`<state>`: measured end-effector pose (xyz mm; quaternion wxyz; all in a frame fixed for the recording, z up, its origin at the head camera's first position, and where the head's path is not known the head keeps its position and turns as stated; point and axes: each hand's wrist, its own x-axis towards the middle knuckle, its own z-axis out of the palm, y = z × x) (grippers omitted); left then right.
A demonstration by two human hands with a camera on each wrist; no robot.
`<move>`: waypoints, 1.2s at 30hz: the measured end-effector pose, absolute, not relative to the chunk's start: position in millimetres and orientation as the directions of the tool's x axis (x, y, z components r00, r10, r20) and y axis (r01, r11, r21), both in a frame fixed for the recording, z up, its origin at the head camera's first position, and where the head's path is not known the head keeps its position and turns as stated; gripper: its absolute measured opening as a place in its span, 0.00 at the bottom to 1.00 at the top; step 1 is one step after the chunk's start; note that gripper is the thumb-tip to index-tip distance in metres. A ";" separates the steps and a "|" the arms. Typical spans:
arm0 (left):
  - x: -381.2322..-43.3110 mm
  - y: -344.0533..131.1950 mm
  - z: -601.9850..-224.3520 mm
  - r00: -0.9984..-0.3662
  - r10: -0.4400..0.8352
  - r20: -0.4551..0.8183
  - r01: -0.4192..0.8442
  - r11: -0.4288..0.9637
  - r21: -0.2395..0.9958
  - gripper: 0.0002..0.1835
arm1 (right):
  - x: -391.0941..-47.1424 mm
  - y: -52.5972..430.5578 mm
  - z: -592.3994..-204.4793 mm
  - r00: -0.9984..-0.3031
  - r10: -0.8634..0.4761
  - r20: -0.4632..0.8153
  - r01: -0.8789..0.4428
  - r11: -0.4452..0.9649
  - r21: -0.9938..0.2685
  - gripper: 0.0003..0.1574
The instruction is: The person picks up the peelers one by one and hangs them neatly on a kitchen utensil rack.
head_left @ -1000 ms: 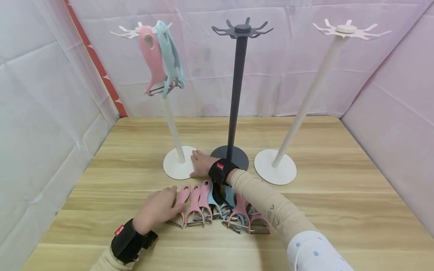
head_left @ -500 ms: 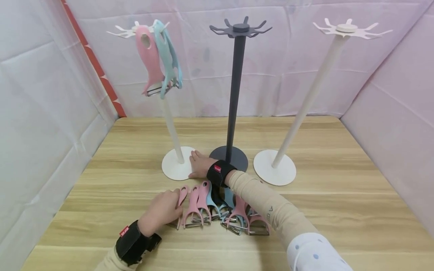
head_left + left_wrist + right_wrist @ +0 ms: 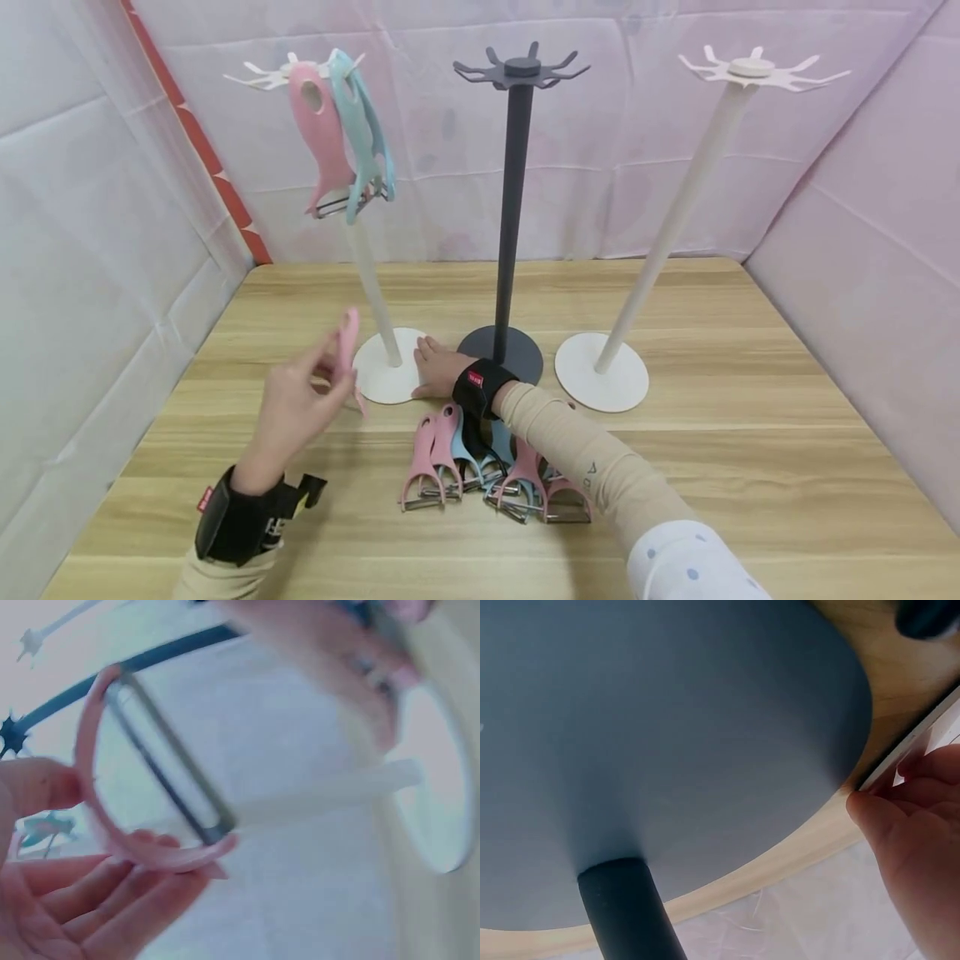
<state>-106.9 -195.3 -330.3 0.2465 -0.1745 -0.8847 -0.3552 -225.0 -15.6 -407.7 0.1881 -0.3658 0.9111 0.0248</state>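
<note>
My left hand [image 3: 294,410] holds a pink peeler [image 3: 347,343] upright above the table, just left of the left white stand's base [image 3: 372,379]. In the left wrist view, thumb and fingers grip the peeler around its curved head [image 3: 85,742], with the metal blade [image 3: 169,761] exposed. My right hand [image 3: 442,368] rests on the right edge of that white base, fingers extended. A pink peeler [image 3: 322,125] and light blue peelers [image 3: 355,133] hang from the left stand's hooks. Pink, light blue and black peelers [image 3: 422,450] lie bunched before the stands, partly hidden by my right forearm.
A dark grey stand [image 3: 513,192] rises in the middle, its round base [image 3: 705,750] close beside my right hand. Another white stand [image 3: 675,208] is to the right; no peelers hang on either. Fabric walls [image 3: 82,250] border the wooden table [image 3: 750,433].
My left hand has picked the leftmost pink peeler off the pile and lifted it up and to the left. My right hand stays on the white base. The head view has shifted slightly.
</note>
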 end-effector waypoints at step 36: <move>-181.7 -179.0 -192.6 -0.433 -0.257 0.864 0.599 0.634 0.489 0.20 | -238.2 -18.1 -426.3 -0.673 -0.661 -0.332 -0.691 0.722 -0.035 0.50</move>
